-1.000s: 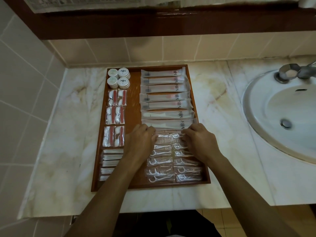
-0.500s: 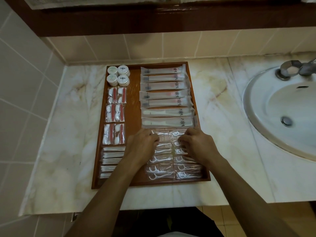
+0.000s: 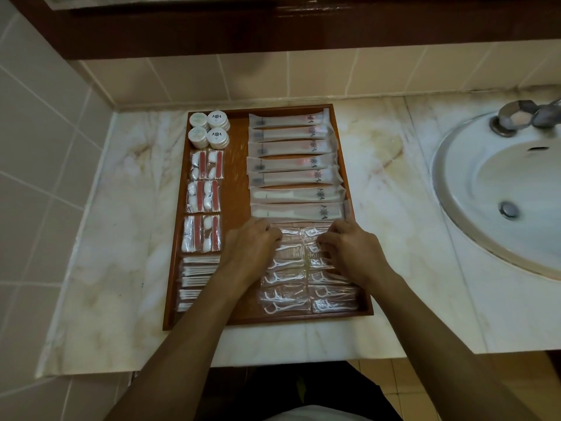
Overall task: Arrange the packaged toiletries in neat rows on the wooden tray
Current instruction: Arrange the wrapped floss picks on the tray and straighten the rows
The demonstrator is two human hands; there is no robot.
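Pressing down on the clear floss packets [image 3: 291,278], both hands sit near the middle of the tray [image 3: 235,189]. The left hand [image 3: 250,250] has its fingers curled, knuckles up, at the left edge of the packets; its fingertips are tucked under and hidden, so I cannot tell whether it pinches a packet or only pushes. The right hand [image 3: 353,249] is curled the same way over the right column, its fingertips on the wrapping; its grip is also unclear.

The hands cover the far floss packets, and glare on the wrapping blurs the packet edges. The packets lie in two columns on the near right part of the tray, each showing a white floss pick.

Beyond them, frosted sleeves [image 3: 293,165] lie in a stacked row towards the far right; what they contain is hard to make out, apart from a small dark crest near the right end of each. Along the left side, from far to near, are four round white tubs [image 3: 209,129] in a square, pink-and-white sachets [image 3: 203,202] in pairs, and thin white packs [image 3: 197,281], partly hidden by the left forearm.

The tray rests on a pale marble worktop [image 3: 121,238]. A white basin [image 3: 501,189] is cut off at the right edge, its tap [image 3: 526,115] only partly seen.
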